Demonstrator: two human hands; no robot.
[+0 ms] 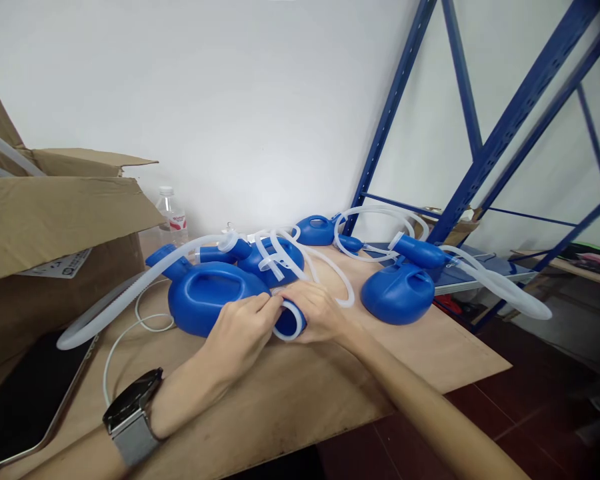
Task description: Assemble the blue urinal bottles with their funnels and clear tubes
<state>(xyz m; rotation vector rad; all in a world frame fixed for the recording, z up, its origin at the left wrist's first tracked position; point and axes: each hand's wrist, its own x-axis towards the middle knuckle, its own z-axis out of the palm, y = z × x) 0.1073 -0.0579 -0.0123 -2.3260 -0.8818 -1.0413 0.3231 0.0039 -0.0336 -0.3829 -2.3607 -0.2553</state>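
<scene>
Near the table's middle, my right hand [316,311] is wrapped round a blue cup-like piece [289,321] with a white ring at its mouth, which faces me. My left hand [247,327] pinches the left side of that ring. Just behind my left hand lies a blue bottle with a handle [205,297]; a clear ribbed hose [130,297] arches to its left. Another blue bottle [295,257] sits behind, with clear tubing [275,257] over it.
On the right stands a blue bottle [397,297] with a hose piece on top; one more [315,230] is at the back. An open cardboard box [65,207], a black tablet [30,393] and a plastic bottle [173,217] are left. Blue shelving [500,140] rises at right.
</scene>
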